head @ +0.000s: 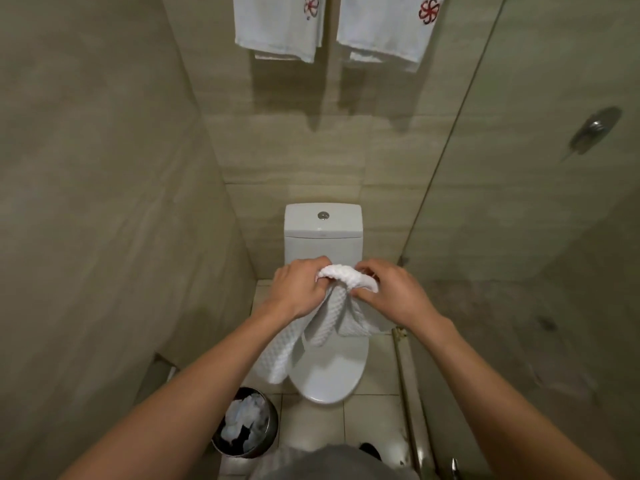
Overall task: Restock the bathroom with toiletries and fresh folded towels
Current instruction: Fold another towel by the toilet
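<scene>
Top edge crops the hanging towels (277, 26); the white towel (294, 341) you hold hides part of the toilet lid (329, 375).

White waffle-weave cloth towel (320, 329) held bunched above a closed white toilet lid (332, 382).
Its top edge is gathered into a thick roll gripped by the left hand (298, 289) and right hand (391, 292), and the rest hangs in loose folds. On the back wall hang two white terry towels with red pinwheel emblems, one left (277, 26), one right (384, 29).
</scene>
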A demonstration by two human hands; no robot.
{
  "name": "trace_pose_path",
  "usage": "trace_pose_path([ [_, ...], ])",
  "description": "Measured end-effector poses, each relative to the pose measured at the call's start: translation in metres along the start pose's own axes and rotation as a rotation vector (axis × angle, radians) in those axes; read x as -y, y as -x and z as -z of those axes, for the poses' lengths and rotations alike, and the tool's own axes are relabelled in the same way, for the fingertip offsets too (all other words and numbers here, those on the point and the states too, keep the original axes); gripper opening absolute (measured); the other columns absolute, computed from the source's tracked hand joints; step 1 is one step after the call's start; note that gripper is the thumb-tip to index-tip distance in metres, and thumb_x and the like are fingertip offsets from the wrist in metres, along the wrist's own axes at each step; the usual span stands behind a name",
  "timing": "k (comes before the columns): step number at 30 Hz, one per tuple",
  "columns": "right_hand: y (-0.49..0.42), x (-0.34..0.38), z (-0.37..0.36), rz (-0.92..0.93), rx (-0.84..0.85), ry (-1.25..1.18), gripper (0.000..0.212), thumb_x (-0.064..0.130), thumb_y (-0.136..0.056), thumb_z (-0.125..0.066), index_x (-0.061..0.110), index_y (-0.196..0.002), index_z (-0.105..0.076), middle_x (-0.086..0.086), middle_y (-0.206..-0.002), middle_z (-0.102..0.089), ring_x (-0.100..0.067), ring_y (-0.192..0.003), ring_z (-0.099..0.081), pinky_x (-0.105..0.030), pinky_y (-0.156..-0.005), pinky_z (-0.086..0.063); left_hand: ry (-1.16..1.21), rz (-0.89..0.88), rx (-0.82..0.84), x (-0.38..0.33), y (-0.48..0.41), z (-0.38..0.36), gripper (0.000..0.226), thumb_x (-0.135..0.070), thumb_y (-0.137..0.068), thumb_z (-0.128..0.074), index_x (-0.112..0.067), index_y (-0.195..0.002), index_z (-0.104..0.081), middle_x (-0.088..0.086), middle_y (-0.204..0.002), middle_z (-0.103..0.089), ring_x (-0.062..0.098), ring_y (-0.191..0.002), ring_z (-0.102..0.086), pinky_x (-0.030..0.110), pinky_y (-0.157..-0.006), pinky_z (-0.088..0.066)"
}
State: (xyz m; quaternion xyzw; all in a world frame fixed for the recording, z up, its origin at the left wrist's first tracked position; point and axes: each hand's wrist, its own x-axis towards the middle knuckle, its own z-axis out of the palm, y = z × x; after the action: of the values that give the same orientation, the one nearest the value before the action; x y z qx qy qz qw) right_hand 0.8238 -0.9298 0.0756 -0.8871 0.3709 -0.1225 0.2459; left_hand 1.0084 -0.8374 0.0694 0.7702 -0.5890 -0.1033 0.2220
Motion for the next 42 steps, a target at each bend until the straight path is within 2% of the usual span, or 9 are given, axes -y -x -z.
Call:
trace_pose_path([
  [3, -0.004, 0.02, -0.009, -0.051, -0.008, -0.018, 0.052, 0.062, -0.075, -0.068, 0.035, -0.119, -0.056, 0.019, -0.112, -0.059, -0.006, -0.097, -0.058, -0.033, -0.076, -0.048, 0.012, -0.019, -0.01, 0.006, 0.002, 0.011, 0.017, -0.026, -0.087, -0.056, -0.031, -0.101, -0.065, -0.006, -0.092, -0.072, 0.027, -0.09, -0.065, 0.036, -0.071, -0.049],
  [8, -0.007, 0.036, -0.009, -0.005, -0.15, 0.173, 0.02, 0.039, -0.091, -0.059, 0.027, -0.106, -0.065, 0.008, -0.1, -0.061, -0.02, -0.091, -0.062, -0.033, -0.064, -0.039, -0.027, -0.07, -0.041, 0.013, 0.007, 0.02, 0.014, -0.029, -0.091, -0.055, -0.031, -0.103, -0.062, -0.009, -0.097, -0.069, 0.022, -0.09, -0.063, 0.033, -0.067, -0.038],
  [14, -0.002, 0.047, -0.004, 0.008, -0.228, 0.303, 0.017, 0.039, -0.091, -0.063, 0.03, -0.104, -0.07, 0.008, -0.084, -0.047, -0.023, -0.082, -0.059, -0.031, -0.058, -0.034, -0.139, 0.01, 0.011, 0.035, 0.016, 0.015, 0.019, -0.041, -0.09, -0.055, -0.025, -0.1, -0.059, -0.005, -0.096, -0.067, 0.023, -0.09, -0.064, 0.033, -0.067, -0.036],
  [19, 0.005, 0.054, -0.002, -0.057, -0.193, 0.445, 0.022, 0.043, -0.092, -0.06, 0.026, -0.103, -0.068, 0.001, -0.091, -0.059, -0.027, -0.081, -0.063, -0.031, -0.058, -0.033, -0.161, 0.077, 0.068, 0.035, 0.012, 0.006, 0.025, -0.043, -0.09, -0.05, -0.019, -0.088, -0.051, 0.007, -0.092, -0.067, 0.032, -0.088, -0.064, 0.034, -0.066, -0.037],
  [24, 0.015, 0.057, -0.012, -0.24, -0.1, 0.562, 0.028, 0.041, -0.094, -0.056, 0.015, -0.105, -0.059, -0.009, -0.102, -0.067, -0.033, -0.092, -0.066, -0.033, -0.063, -0.035, 0.068, 0.239, 0.117, 0.02, -0.001, 0.004, 0.031, -0.043, -0.087, -0.05, -0.015, -0.087, -0.062, 0.011, -0.097, -0.068, 0.036, -0.091, -0.063, 0.035, -0.07, -0.045],
  [28, 0.022, 0.057, -0.034, -0.378, -0.048, 0.448, 0.031, 0.038, -0.092, -0.053, 0.011, -0.108, -0.06, -0.013, -0.106, -0.068, -0.035, -0.097, -0.065, -0.034, -0.067, -0.036, 0.196, 0.323, 0.146, 0.008, 0.0, -0.001, 0.031, -0.045, -0.085, -0.051, -0.017, -0.08, -0.064, 0.003, -0.085, -0.067, 0.031, -0.083, -0.064, 0.032, -0.064, -0.046],
  [31, 0.022, 0.054, -0.041, -0.427, -0.056, 0.303, 0.032, 0.039, -0.09, -0.052, 0.013, -0.105, -0.063, -0.012, -0.103, -0.068, -0.034, -0.095, -0.063, -0.035, -0.069, -0.041, 0.267, 0.382, 0.197, 0.008, 0.006, -0.003, 0.037, -0.052, -0.077, -0.05, -0.018, -0.075, -0.065, 0.002, -0.079, -0.069, 0.028, -0.074, -0.068, 0.038, -0.069, -0.058],
  [34, 0.021, 0.051, -0.041, -0.445, -0.052, 0.265, 0.039, 0.05, -0.089, -0.051, 0.015, -0.099, -0.064, -0.009, -0.099, -0.069, -0.032, -0.092, -0.063, -0.034, -0.068, -0.042, 0.357, 0.434, 0.293, 0.009, 0.011, -0.005, 0.043, -0.056, -0.072, -0.049, -0.018, -0.073, -0.068, 0.0, -0.073, -0.072, 0.025, -0.063, -0.071, 0.041, -0.071, -0.062],
  [42, 0.022, 0.054, -0.043, -0.542, -0.012, 0.149, 0.056, 0.071, -0.084, -0.052, 0.016, -0.073, -0.057, 0.0, -0.073, -0.057, -0.022, -0.07, -0.054, -0.03, -0.058, -0.037, 0.543, 0.509, 0.283, 0.005, 0.009, -0.012, 0.046, -0.057, -0.061, -0.052, -0.017, -0.076, -0.069, 0.003, -0.076, -0.073, 0.026, -0.074, -0.072, 0.046, -0.077, -0.061],
])
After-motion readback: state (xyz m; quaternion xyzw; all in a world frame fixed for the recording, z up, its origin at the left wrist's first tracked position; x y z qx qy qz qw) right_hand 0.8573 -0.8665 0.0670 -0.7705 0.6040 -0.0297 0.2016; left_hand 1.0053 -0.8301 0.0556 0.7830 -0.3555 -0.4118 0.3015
